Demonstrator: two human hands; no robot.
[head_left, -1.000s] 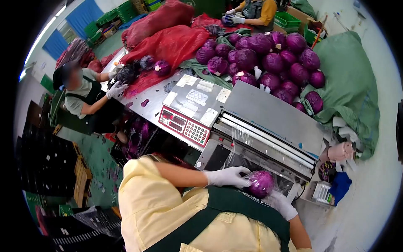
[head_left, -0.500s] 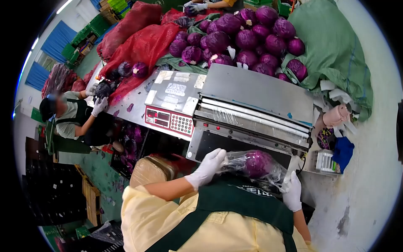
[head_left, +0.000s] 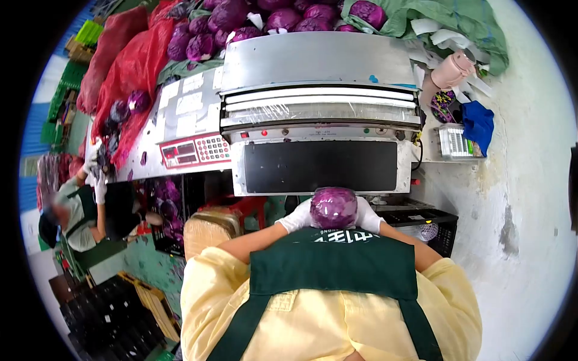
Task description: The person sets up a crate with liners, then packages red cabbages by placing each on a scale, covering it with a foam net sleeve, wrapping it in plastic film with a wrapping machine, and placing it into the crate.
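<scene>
A purple cabbage (head_left: pixel 334 207) in clear plastic film is held close in front of the dark green apron (head_left: pixel 331 265). My left hand (head_left: pixel 296 219), in a white glove, presses against its left side. Against its right side lies my right hand (head_left: pixel 368 216), gloved too. Fingers of both hands are mostly hidden behind and beneath the cabbage. Just beyond it stands the film wrapping machine (head_left: pixel 319 165), with a black plate at its front and a strip of film across its rollers.
Left of the machine is a scale (head_left: pixel 195 151) with a red keypad panel. Loose purple cabbages (head_left: pixel 283 19) are heaped at the back. A pink bottle (head_left: pixel 453 69) and a blue cloth (head_left: pixel 478 125) are on the right. A co-worker (head_left: pixel 81 210) handles a cabbage at the left.
The film, stretched out between my hands before, now lies tight around the cabbage. Both hands have come together at its sides. My view has turned and the machine appears more level.
</scene>
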